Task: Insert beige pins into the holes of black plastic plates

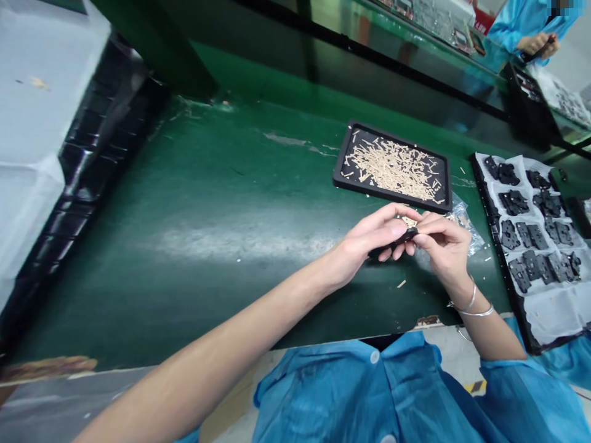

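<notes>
A small black plastic part (409, 234) sits between my two hands, mostly covered by fingers. My left hand (364, 240) is wrapped round it from the left, thumb on top and fingertips showing below. From the right, my right hand (446, 243) pinches at the part's right end; whether a small strip is also between those fingertips cannot be made out. Just beyond the hands lies a black tray (340, 178) with a heap of short pale strips (392, 169). A clear plastic bag (467, 224) lies partly behind my right hand.
To the right, a black-edged tray (547, 307) lined with white sheet holds several black plastic parts (513, 202). Loose pale strips (401, 283) lie on the green tabletop (221, 246). White-lined black trays (87, 160) stand at left. Across a glass partition, a co-worker's hands (538, 46) hold something dark.
</notes>
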Demonstrator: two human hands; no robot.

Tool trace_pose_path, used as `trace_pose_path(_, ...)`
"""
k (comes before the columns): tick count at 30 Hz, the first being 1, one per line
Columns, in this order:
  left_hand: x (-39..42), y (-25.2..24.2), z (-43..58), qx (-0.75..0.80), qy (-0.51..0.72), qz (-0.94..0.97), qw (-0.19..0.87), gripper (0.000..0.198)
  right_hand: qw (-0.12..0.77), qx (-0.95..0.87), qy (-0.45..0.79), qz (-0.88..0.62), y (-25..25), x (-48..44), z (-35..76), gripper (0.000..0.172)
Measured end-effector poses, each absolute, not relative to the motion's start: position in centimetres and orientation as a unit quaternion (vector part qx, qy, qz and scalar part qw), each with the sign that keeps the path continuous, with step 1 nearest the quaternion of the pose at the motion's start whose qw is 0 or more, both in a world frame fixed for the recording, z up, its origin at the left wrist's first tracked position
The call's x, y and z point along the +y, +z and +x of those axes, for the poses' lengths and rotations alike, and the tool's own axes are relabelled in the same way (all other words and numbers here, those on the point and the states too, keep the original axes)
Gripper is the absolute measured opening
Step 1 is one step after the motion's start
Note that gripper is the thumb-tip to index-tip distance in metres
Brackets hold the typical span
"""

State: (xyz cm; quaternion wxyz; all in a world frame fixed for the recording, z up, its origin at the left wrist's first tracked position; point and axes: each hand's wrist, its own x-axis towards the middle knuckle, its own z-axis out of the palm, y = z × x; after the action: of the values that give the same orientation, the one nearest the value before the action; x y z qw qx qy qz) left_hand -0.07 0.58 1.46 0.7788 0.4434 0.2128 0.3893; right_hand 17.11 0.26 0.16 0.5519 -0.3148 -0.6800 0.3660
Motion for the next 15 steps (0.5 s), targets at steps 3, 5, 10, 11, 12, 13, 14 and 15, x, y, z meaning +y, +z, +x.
trace_pose_path(3, 0.64, 1.46, -0.01, 0.223, 0.387, 0.448, 0.774, 0.041, 0.549, -0.683, 0.362, -0.318, 0.17, 0.22, 17.13, 0.010)
trace_pose_path(5, 0.68, 1.54, -0.01, 0.221, 0.384, 0.445, 0.778, 0.042, 0.548, -0.682, 0.364, -0.321, 0.18, 0.20, 17.13, 0.010)
trace_pose_path(10, 0.73, 1.70, -0.03, 0.230, 0.386, 0.452, 0.771, 0.044, 0.545, -0.683, 0.363, -0.322, 0.26, 0.15, 17.14, 0.012)
trace_pose_path(11, 0.74, 1.68, -0.04, 0.236, 0.385, 0.455, 0.767, 0.042, 0.542, -0.685, 0.361, -0.327, 0.28, 0.15, 17.16, 0.011)
trace_pose_path(12, 0.74, 1.65, -0.04, 0.243, 0.382, 0.458, 0.765, 0.040, 0.538, -0.685, 0.360, -0.334, 0.29, 0.16, 17.19, 0.010)
trace_pose_path(13, 0.74, 1.61, -0.04, 0.248, 0.379, 0.459, 0.764, 0.038, 0.533, -0.684, 0.362, -0.343, 0.29, 0.18, 17.23, 0.009)
trace_pose_path(14, 0.75, 1.58, -0.05, 0.251, 0.376, 0.458, 0.765, 0.036, 0.528, -0.681, 0.365, -0.353, 0.27, 0.20, 17.27, 0.008)
trace_pose_path(15, 0.75, 1.56, -0.06, 0.253, 0.374, 0.455, 0.767, 0.035, 0.523, -0.678, 0.368, -0.363, 0.23, 0.23, 17.32, 0.008)
